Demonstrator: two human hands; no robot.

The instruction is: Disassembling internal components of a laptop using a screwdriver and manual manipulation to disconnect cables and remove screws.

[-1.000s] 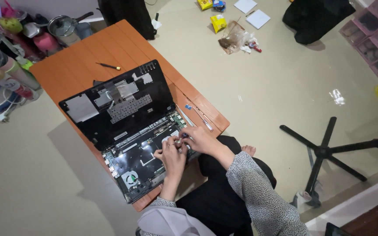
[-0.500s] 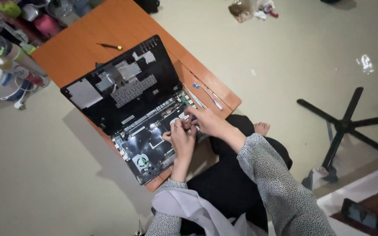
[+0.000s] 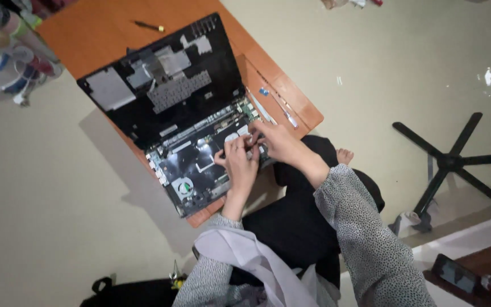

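A: Where are the hands?

B: Both sit on the open laptop (image 3: 194, 131) on the low orange table (image 3: 103, 34). The laptop lies with its inside showing, green board and all. The left hand (image 3: 240, 165) has its fingers curled down onto the board near the middle. The right hand (image 3: 274, 142) is right beside it, fingertips pressed close together on a small part. I cannot tell what that part is, or if it is being pinched.

A: What could go wrong?

B: The parts in there look tiny and thin. If a finger pushes too hard, something could bend or snap, I think. The hands are crowded together too, so one could bump the other and slip.

A: Anything else?

B: The laptop's near corner hangs past the table edge, above the person's lap. A heavy lean there could tip it. Some thin strips (image 3: 274, 108) lie on the table just beside the right hand. A sleeve could sweep them onto the floor (image 3: 399, 62). The little fan (image 3: 184, 186) is open as well, so a stray touch could hurt it.
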